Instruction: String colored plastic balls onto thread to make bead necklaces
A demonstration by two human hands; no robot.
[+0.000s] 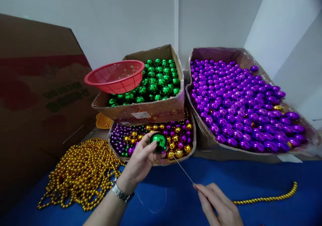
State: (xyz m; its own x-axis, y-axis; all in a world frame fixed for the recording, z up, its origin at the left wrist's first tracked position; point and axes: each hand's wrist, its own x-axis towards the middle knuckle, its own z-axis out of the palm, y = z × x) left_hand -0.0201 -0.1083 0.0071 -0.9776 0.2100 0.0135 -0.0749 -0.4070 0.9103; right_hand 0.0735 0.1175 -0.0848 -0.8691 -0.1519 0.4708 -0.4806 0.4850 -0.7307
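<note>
My left hand (143, 159), with a metal watch (122, 190) on the wrist, is closed around a shiny green ball (160, 142). My right hand (217, 202) pinches the near end of a thin needle (184, 170). The needle slants up and left, its far tip just below and right of the green ball, apart from it. Behind my left hand is a low box of mixed gold, purple and green balls (177, 137). A string of gold beads (266, 198) lies on the blue table (181, 199) to the right of my right hand.
A carton of green balls (161, 81) sits over the low box, with a red plastic basket (114, 85) on its left side. A large carton of purple balls (241, 108) stands at right. Gold bead strands (83, 172) pile at left beside a tall cardboard box (42, 111).
</note>
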